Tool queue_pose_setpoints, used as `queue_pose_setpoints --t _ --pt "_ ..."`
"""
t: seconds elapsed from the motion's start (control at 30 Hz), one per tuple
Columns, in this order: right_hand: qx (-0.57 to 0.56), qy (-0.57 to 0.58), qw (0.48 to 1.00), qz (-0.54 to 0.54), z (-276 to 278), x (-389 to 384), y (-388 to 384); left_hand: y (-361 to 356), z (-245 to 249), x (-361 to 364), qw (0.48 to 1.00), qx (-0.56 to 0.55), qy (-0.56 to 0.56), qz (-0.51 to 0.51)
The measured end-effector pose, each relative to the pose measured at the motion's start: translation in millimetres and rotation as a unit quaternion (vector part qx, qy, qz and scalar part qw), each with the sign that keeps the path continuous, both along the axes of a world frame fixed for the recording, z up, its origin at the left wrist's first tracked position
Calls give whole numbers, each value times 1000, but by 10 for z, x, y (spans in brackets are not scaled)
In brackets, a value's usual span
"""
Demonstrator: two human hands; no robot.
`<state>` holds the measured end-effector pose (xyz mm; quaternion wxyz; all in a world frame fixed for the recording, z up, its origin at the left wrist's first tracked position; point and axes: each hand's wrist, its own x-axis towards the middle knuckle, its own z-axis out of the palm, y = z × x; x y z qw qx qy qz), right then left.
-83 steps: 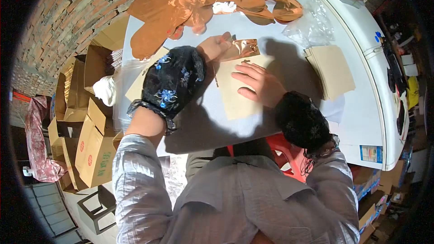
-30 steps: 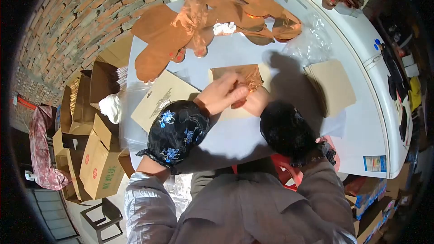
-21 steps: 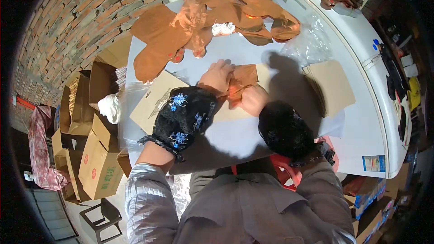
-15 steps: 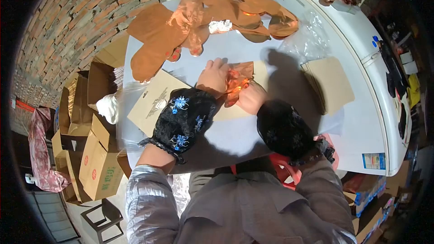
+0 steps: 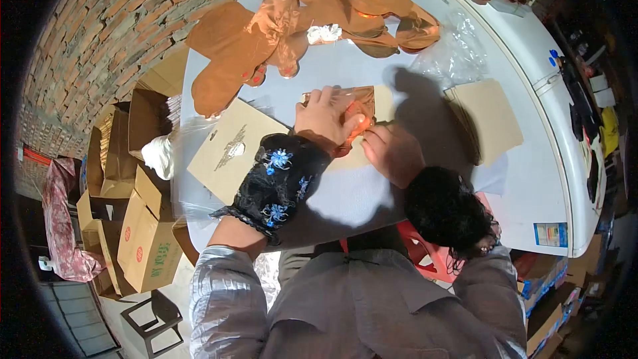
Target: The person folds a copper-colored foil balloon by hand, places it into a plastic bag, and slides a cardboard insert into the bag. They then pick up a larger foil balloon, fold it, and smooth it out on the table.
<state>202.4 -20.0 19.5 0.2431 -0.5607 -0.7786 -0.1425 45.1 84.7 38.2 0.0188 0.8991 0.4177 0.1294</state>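
Copper foil (image 5: 364, 101) handled over beige card (image 5: 383, 101).
Foil is partly covered by the left hand (image 5: 324, 119), spread; whether it is pinched by the curled right hand (image 5: 393, 151) cannot be told.

Head-worn view looks forward and down at both hands (image 5: 322, 119) (image 5: 397, 153)

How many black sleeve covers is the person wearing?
2: the left cover, with blue flowers, on the forearm behind the left hand; and the right cover, behind the right hand. Neither is hidden.
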Motion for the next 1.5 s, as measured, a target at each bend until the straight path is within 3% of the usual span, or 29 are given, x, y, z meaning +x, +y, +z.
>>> queue_pose_setpoints --t 0.2,0.3,0.4,0.53,0.63,0.73,1.0,1.1,1.2,1.5 --pt "24 56 998 -20 -72 -39 -90 -243 -315 140 995 85 -47 34" --pt "-195 53 970 -135 185 5 -70 -279 -433 143 989 116 -75 51" --pt "-19 164 986 -8 203 -3 166 -272 -449 155 984 141 -96 54" --pt "-12 176 982 68 -100 106 463 -231 -480 143 984 109 -121 65" --pt "-37 203 977 48 -224 113 435 -98 -370 11 969 -74 -217 91" --pt "-13 184 982 34 -196 105 450 59 -336 -127 952 80 -296 2" --pt "3 146 988 48 -276 172 474 -12 -488 -120 979 99 -179 13" --pt "0 131 991 26 -193 194 303 16 -485 -117 983 94 -153 26" --pt "-102 42 992 -67 -251 233 113 -17 -503 -107 986 75 -145 37" --pt "-74 32 993 -91 -383 192 198 -71 -415 -95 994 61 -66 53"
